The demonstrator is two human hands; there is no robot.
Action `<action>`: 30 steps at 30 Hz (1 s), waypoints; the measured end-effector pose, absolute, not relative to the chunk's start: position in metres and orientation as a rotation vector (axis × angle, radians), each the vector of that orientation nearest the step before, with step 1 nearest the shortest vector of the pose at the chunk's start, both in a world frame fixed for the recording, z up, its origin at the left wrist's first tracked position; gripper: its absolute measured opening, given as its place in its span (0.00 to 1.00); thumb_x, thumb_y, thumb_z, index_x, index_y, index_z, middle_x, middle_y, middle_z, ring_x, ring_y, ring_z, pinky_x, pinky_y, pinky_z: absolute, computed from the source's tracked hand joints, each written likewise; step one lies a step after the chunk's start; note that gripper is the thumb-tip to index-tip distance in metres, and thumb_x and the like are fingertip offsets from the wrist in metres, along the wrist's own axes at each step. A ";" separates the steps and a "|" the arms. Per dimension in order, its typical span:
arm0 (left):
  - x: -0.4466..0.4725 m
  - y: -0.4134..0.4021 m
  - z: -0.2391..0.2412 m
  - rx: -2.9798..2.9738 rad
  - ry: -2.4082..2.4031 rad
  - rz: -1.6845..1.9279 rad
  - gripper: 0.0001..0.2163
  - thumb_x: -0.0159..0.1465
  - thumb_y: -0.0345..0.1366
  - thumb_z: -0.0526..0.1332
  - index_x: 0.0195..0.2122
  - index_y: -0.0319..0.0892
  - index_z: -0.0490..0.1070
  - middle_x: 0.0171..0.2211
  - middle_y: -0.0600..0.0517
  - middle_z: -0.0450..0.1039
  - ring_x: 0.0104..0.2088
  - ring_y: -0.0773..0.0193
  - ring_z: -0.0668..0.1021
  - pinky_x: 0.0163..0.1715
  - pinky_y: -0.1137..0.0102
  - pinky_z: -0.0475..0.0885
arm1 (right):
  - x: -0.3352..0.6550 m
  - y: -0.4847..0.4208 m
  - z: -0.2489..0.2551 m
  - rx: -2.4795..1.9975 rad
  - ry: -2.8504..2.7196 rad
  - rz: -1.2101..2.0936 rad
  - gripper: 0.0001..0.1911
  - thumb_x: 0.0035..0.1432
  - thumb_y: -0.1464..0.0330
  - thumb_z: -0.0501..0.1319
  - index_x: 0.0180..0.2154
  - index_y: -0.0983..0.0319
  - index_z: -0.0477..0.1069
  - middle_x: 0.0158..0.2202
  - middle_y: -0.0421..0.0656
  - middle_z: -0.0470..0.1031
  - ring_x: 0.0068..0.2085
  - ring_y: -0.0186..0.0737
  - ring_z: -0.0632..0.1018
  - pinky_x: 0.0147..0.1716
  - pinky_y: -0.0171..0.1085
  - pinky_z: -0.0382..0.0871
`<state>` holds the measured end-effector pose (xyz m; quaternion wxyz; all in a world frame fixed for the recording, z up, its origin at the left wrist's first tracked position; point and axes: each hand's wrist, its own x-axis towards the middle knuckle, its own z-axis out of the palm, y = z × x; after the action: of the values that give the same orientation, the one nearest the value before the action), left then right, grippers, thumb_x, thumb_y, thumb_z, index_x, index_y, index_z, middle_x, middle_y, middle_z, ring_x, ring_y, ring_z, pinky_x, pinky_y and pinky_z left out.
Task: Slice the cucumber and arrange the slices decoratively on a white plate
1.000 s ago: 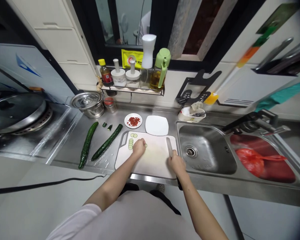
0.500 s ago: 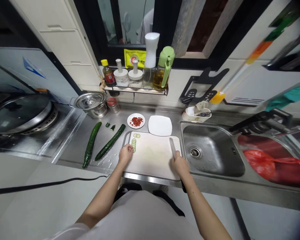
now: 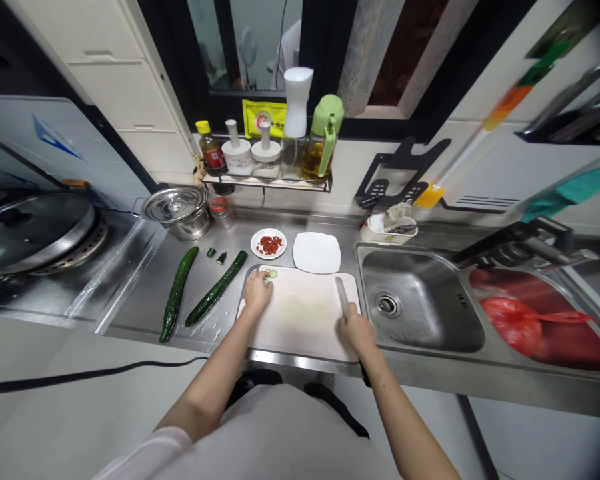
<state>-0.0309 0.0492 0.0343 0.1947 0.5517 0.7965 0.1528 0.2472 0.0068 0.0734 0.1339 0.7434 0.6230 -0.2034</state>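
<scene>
While the right hand [image 3: 359, 331] is closing its fingers around the knife [image 3: 342, 295] in the head view, the left hand [image 3: 259, 293] is bending over the far left corner of the cutting board [image 3: 303, 327]. Its fingers are curling narrowly above the cucumber slices [image 3: 273, 274] and hiding most of them; whether they are pinching a slice, one cannot tell. The knife is lying over the right part of the board, its long axis running from near to far. The blade is pointing away from the person and leaning slightly left at the tip, while the black handle end is sticking out towards the body beneath the wrist. Whether the blade is touching the board, one cannot tell.

Left of the board, two whole-looking cucumbers are lying on the tabletop [image 3: 145, 287]. The left cucumber [image 3: 179, 293] is running steeply from near to far, and the right cucumber [image 3: 217, 290] is slanting more, its far end aiming right, close to the board's corner. Beyond them, two short cucumber ends [image 3: 222, 258] are sitting near each other. A white plate [image 3: 317, 252] is standing just behind the board.
</scene>
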 end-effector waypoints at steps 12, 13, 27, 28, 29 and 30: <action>-0.022 0.088 0.031 1.763 2.196 0.317 0.09 0.63 0.30 0.56 0.42 0.42 0.74 0.44 0.41 0.73 0.48 0.52 0.71 0.46 0.63 0.65 | 0.248 0.007 0.073 2.151 1.786 -0.623 0.18 0.63 0.70 0.47 0.54 0.64 0.58 0.41 0.54 0.76 0.43 0.48 0.78 0.37 0.39 0.65; -0.021 0.088 0.032 1.735 2.187 0.348 0.08 0.63 0.30 0.56 0.41 0.43 0.74 0.42 0.43 0.74 0.46 0.53 0.73 0.45 0.64 0.65 | 0.248 0.007 0.072 2.153 1.784 -0.625 0.18 0.63 0.70 0.47 0.54 0.64 0.57 0.40 0.54 0.76 0.43 0.48 0.78 0.37 0.39 0.65; 0.024 0.047 0.008 1.477 1.905 0.494 0.07 0.58 0.28 0.59 0.35 0.43 0.74 0.30 0.53 0.74 0.34 0.65 0.75 0.36 0.72 0.66 | 0.250 0.004 0.082 2.005 1.897 -0.565 0.18 0.62 0.72 0.47 0.54 0.64 0.58 0.41 0.53 0.77 0.43 0.47 0.78 0.37 0.38 0.62; 0.023 0.046 0.007 1.507 1.909 0.500 0.07 0.58 0.28 0.59 0.36 0.43 0.74 0.32 0.52 0.75 0.35 0.64 0.75 0.38 0.72 0.67 | 0.249 0.003 0.085 1.981 1.908 -0.569 0.18 0.62 0.72 0.47 0.54 0.64 0.58 0.41 0.53 0.77 0.43 0.47 0.78 0.36 0.37 0.62; 0.022 0.046 0.006 1.534 1.912 0.509 0.07 0.58 0.28 0.59 0.36 0.42 0.74 0.34 0.50 0.74 0.36 0.64 0.75 0.39 0.71 0.67 | 0.248 0.001 0.088 1.956 1.925 -0.574 0.18 0.61 0.72 0.47 0.54 0.64 0.58 0.41 0.53 0.77 0.43 0.47 0.78 0.36 0.37 0.62; 0.020 0.047 0.005 1.553 1.917 0.520 0.07 0.58 0.28 0.60 0.37 0.42 0.73 0.36 0.49 0.74 0.37 0.63 0.75 0.40 0.70 0.67 | 0.245 -0.002 0.090 1.927 1.947 -0.581 0.18 0.61 0.73 0.47 0.53 0.63 0.59 0.41 0.52 0.77 0.43 0.46 0.78 0.36 0.37 0.61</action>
<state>0.0204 0.0465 0.0045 0.3050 0.5866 0.7241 0.1965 0.2453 -0.0016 0.0900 0.1700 0.6781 0.6852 -0.2046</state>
